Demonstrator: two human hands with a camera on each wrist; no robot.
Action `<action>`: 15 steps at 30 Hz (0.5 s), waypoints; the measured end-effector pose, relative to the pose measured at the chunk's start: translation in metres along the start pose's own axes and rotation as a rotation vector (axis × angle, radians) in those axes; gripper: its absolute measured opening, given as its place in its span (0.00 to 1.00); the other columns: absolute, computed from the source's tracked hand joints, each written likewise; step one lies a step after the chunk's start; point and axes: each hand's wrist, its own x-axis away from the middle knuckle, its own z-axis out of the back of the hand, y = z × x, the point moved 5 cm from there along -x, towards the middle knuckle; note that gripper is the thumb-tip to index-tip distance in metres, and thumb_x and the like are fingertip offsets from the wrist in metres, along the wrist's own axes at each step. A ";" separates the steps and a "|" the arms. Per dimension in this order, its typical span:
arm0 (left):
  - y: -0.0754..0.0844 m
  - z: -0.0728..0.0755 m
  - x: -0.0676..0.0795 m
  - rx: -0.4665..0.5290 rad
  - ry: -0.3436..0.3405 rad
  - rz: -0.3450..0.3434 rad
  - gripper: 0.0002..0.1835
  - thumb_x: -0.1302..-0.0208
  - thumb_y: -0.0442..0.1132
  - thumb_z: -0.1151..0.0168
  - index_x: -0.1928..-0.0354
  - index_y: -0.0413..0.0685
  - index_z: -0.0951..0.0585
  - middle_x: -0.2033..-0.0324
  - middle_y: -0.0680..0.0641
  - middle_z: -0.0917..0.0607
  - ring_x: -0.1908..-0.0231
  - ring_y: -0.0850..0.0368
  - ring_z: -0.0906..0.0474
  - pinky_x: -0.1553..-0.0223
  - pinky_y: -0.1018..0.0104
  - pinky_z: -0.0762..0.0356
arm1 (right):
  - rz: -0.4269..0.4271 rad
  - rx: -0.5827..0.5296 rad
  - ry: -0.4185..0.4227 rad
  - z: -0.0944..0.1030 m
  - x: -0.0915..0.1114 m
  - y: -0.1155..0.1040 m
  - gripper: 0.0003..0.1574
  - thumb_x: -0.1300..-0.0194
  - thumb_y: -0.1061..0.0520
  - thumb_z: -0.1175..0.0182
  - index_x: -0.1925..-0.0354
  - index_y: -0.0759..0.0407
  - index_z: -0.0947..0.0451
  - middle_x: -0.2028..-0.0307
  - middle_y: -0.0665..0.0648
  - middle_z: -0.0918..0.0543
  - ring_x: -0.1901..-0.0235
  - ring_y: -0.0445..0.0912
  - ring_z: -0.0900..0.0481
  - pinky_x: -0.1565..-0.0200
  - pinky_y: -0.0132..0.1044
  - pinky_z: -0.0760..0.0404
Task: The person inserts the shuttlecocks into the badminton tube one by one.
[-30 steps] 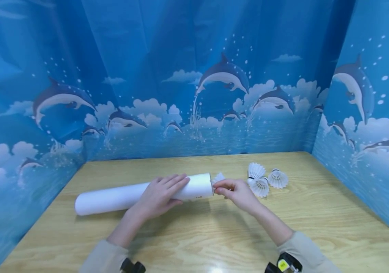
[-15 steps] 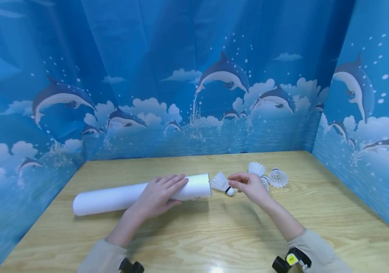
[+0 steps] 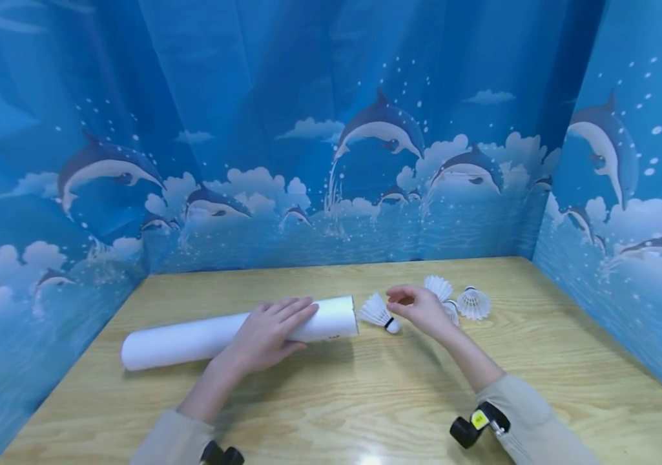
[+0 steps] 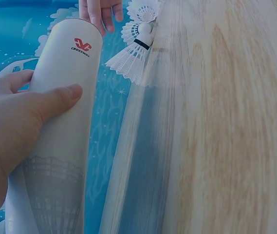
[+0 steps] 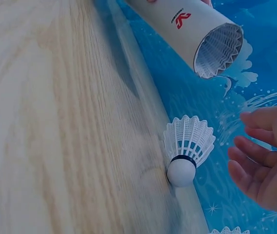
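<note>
A long white shuttlecock tube [image 3: 191,340] lies across the table, its uncapped end to the right. My left hand [image 3: 269,332] grips it near that end, with the thumb [image 4: 65,100] across its side in the left wrist view. The skirt of a shuttlecock [image 5: 221,51] shows inside the mouth in the right wrist view. Just outside the mouth lies a white shuttlecock [image 3: 375,311] with a black band, its cork pointing right and toward me. My right hand [image 3: 422,311] hovers beside it, fingers loosely bent and holding nothing.
Behind my right hand are more shuttlecocks: one [image 3: 438,287] at the back, one [image 3: 451,312] partly hidden by the hand, and one [image 3: 473,303] farther right. A blue dolphin-print curtain [image 3: 284,129] borders the wooden table [image 3: 331,400] at the back and sides.
My right hand has let go of the shuttlecock at the tube's mouth and moved right and slightly up. The shuttlecock now lies on the table. The tube has slid slightly left.
</note>
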 end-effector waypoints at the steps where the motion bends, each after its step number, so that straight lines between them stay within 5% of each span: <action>1: 0.000 0.000 0.000 0.000 0.000 0.001 0.42 0.52 0.49 0.27 0.34 0.54 0.33 0.38 0.50 0.30 0.42 0.50 0.30 0.52 0.47 0.26 | 0.002 0.006 -0.003 -0.001 -0.002 0.000 0.19 0.41 0.61 0.38 0.52 0.70 0.24 0.62 0.60 0.17 0.60 0.52 0.21 0.57 0.45 0.23; 15: -0.001 0.000 0.003 -0.011 0.012 -0.003 0.42 0.53 0.49 0.27 0.34 0.53 0.33 0.38 0.49 0.29 0.43 0.50 0.30 0.53 0.48 0.25 | -0.018 0.042 -0.088 -0.015 -0.022 0.011 0.28 0.43 0.60 0.36 0.46 0.70 0.29 0.50 0.68 0.23 0.57 0.56 0.23 0.58 0.42 0.21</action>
